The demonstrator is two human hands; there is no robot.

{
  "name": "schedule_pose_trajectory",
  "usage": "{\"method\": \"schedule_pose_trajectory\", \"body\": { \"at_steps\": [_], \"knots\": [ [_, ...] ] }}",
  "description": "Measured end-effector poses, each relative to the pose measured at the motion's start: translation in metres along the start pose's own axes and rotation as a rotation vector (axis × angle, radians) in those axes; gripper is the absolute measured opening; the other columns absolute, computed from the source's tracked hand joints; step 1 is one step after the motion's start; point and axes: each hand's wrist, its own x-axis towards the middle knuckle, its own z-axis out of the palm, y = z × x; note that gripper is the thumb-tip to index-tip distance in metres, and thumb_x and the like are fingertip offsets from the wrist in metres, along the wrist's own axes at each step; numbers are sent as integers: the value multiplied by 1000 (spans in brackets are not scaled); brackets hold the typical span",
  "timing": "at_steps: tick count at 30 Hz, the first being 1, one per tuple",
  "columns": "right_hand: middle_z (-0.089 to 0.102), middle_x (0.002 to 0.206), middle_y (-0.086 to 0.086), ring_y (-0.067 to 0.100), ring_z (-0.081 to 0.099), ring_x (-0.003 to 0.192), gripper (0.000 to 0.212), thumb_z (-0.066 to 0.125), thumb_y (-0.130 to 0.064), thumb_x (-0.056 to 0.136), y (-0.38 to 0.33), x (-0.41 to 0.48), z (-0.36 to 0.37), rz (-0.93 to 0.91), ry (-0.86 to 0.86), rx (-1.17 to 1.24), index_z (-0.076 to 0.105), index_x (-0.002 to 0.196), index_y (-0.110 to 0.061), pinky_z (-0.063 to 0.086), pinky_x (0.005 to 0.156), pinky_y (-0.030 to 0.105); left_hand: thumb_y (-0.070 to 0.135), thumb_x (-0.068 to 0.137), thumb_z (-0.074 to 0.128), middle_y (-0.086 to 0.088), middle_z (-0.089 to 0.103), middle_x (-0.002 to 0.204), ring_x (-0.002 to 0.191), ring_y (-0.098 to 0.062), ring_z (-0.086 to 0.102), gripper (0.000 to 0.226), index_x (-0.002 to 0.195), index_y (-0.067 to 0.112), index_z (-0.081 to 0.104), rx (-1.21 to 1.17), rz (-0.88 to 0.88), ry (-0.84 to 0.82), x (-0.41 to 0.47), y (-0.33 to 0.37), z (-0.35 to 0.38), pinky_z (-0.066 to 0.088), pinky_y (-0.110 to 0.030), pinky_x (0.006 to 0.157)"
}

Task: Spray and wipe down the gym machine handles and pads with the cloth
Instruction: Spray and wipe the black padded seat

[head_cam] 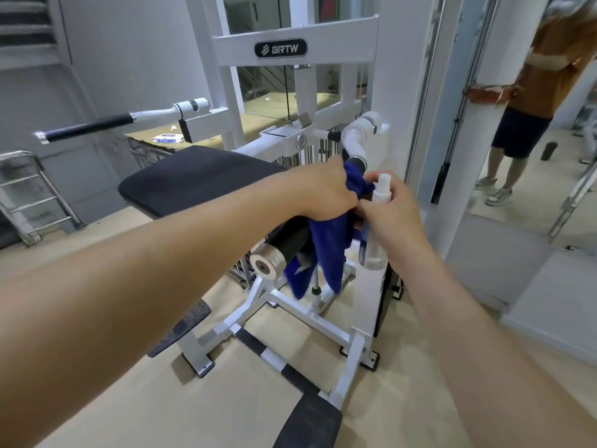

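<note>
From here I cannot make out the middle of the near handle (287, 245): the left hand (323, 192) and the blue cloth (326, 250) it grips cover it. The right hand (391, 218) wraps the spray bottle (381, 194), hiding its midsection from me. The print on the white-and-blue packet (168, 139) far back is too small to read. The bottom edge cuts off the black pad (310, 425), and the top edge cuts off the person (523, 124) in the mirror.

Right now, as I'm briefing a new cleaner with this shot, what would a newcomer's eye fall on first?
The blue cloth, bunched in the left hand over the machine's near handle at centre, draws the eye first. Just right of it, the right hand holds a spray bottle upright. Behind them lies the wide black pad, below the white frame's BRTW badge.
</note>
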Motion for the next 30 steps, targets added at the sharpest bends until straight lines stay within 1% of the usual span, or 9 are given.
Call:
{"method": "schedule_pose_trajectory", "body": {
  "at_steps": [2,4,7,9,11,14,19,22,30],
  "knots": [
    [59,78,5,17,54,58,24,57,3,85,0,9,-11,67,23,29,61,93,-19,50,48,28,45,92,52,-1,52,113,95,-20,51,62,140,10,33,-21,-9,32,17,5,-5,39,-30,78],
    [54,74,5,18,49,51,8,60,-16,83,-2,18,-20,180,18,201,59,91,-16,45,47,27,56,92,46,1,50,122,104,-21,51,63,137,12,41,-8,-6,52,25,10,-10,37,-30,85],
    [59,73,2,18,56,56,30,59,-48,90,1,26,-17,357,-74,268,64,91,-18,49,60,31,48,102,31,-2,50,96,82,-16,49,41,109,15,56,50,-39,21,33,17,-5,32,-27,80],
    [71,90,0,18,68,78,43,51,-59,93,8,29,-10,359,-116,271,69,111,-25,55,83,37,46,102,36,-1,50,86,71,-11,48,37,91,15,53,-26,-87,8,37,18,-4,36,-27,71],
    [72,108,-1,16,69,93,40,47,-56,97,9,27,-3,326,-110,269,66,119,-30,54,91,37,44,98,46,-2,57,87,73,-13,54,31,92,16,55,-149,-126,-10,38,9,-4,42,-26,63],
    [70,100,-3,11,66,84,31,48,-48,99,11,16,6,267,-144,231,64,112,-25,53,75,29,38,92,58,-10,68,101,85,-23,67,31,110,12,59,-349,-194,-66,18,-5,-4,56,-34,77],
    [72,100,14,23,70,90,51,61,-55,82,13,-19,18,180,-327,231,64,112,-13,57,79,37,33,88,64,-9,71,102,88,-26,70,28,110,16,61,-380,-212,-46,-37,-17,1,58,-40,83],
    [72,93,10,23,71,85,50,63,-58,80,10,-36,28,165,-385,271,66,103,-14,58,74,35,33,88,65,-5,72,100,85,-22,72,27,112,21,59,-415,-214,-38,-67,-22,4,60,-41,82],
    [66,91,11,30,59,90,52,34,-56,96,13,-68,41,191,-606,400,67,102,-16,47,80,43,42,96,53,5,67,103,89,-12,64,29,119,24,57,-448,-136,350,-117,-35,45,54,-37,85]
  ]
}}
